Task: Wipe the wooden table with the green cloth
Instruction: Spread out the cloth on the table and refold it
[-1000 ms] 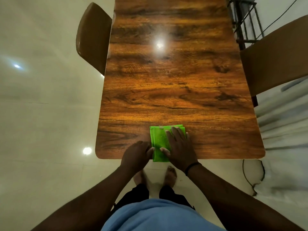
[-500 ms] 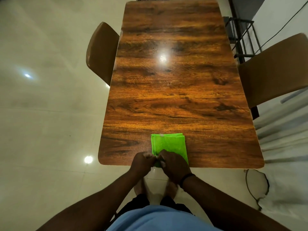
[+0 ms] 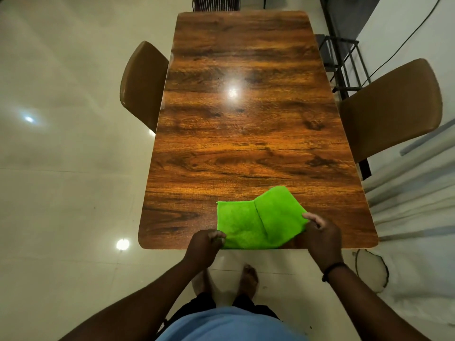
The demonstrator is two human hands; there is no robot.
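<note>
I am looking down at a long rectangular wooden surface [image 3: 246,119] with rounded corners, glossy, its brown and orange grain running crosswise and a lamp glare shining near the middle. A bright green cloth [image 3: 256,222], soft and fuzzy like microfibre, is lying at the near edge, half unfolded into two panels with a crease between them; its right panel is lifting and tilting up, and its near hem is reaching the surface's edge. My left hand [image 3: 204,247] is pinching the cloth's near left corner with its fingers [image 3: 216,235] closed on the fabric. My right hand [image 3: 322,237] is gripping the cloth's right edge, fingers curled round it, a dark band sitting on that wrist. The rest of the surface beyond the cloth is lying bare all the way to the far end. A brown chair [image 3: 142,84] with a smooth curved back is standing just beside the left edge, and another brown chair [image 3: 391,109] is standing beside the right edge. A black metal rack [image 3: 342,60] is standing near the far right corner. Pale shiny floor tiles [image 3: 61,193] are spreading wide to the left, and my bare feet are showing below the near edge.
</note>
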